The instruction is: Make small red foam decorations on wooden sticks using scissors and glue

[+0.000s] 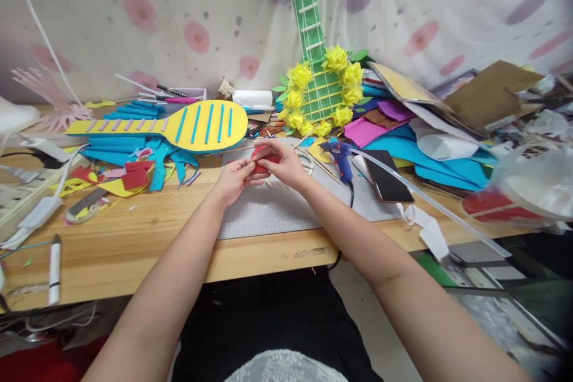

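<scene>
Over the grey cutting mat [268,218], a small piece of red paper [267,157] is held between my two hands. My left hand [236,180] pinches its lower left side with closed fingers. From above and the right, my right hand [284,162] curls its fingers round the same piece and partly covers it. Just behind my right hand lie scissors [306,161], only their pale handles showing. A blue hot glue gun [342,161] rests on the mat to the right, a long clear glue stick [430,202] running out of it.
A yellow paper instrument shape [203,125] with blue strips lies behind on the left. A green paper guitar [313,80] with yellow flowers leans at the back. Paper scraps [136,174] lie left, a phone [387,176] right, and a marker [54,268] near the front edge.
</scene>
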Tool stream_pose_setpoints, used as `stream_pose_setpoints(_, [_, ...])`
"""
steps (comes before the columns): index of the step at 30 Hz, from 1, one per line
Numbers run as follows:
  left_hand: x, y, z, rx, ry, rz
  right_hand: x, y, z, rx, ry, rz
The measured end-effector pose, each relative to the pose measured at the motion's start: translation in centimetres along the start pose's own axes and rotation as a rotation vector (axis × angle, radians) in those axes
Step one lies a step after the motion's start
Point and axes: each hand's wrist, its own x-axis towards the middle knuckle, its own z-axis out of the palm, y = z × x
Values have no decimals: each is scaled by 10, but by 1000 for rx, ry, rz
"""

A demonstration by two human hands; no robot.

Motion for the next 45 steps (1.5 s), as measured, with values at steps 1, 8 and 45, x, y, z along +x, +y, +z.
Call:
stream_pose_setpoints(1, [0,0,0,-4,-7,-2,-1,-3,-2,-81,-9,-30])
stream_pose_setpoints(8, [0,1,-3,-7,5,9,-3,-18,-7,-549,-108,-119])
stream_pose_setpoints(45, [10,-6,-18,628,260,627,19,-11,-15,-78,-182,297])
